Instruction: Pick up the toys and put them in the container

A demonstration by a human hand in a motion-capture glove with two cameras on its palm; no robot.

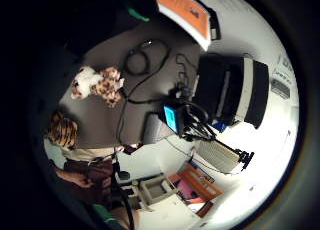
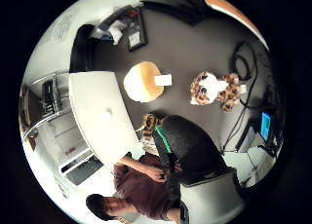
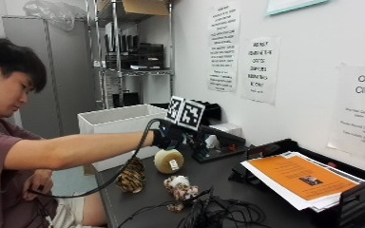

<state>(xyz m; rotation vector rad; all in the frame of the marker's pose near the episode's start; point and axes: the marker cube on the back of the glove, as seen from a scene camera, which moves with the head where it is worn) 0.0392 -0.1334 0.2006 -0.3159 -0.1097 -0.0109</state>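
Note:
My gloved right hand (image 3: 165, 136) hovers above the dark table (image 3: 233, 187), over a round tan plush toy (image 3: 168, 160), and holds nothing. That toy (image 2: 143, 82) lies beside the white container (image 3: 120, 122), which stands at the table's far end. A tiger-striped toy (image 3: 132, 176) lies near the table's edge by the person. A spotted leopard plush (image 3: 179, 186) lies closer to the cables. Both palm views look down on the table from well above: the leopard plush (image 1: 97, 85) (image 2: 214, 90), the tiger toy (image 1: 62, 130) (image 2: 150, 122) and the container (image 2: 100, 114) show there.
A tangle of black cables (image 3: 214, 211) lies on the table near the leopard plush. A black paper tray with an orange sheet (image 3: 299, 179) stands by the wall. A black device (image 3: 213, 138) sits behind the tan toy. A metal shelf (image 3: 132, 71) stands beyond the container.

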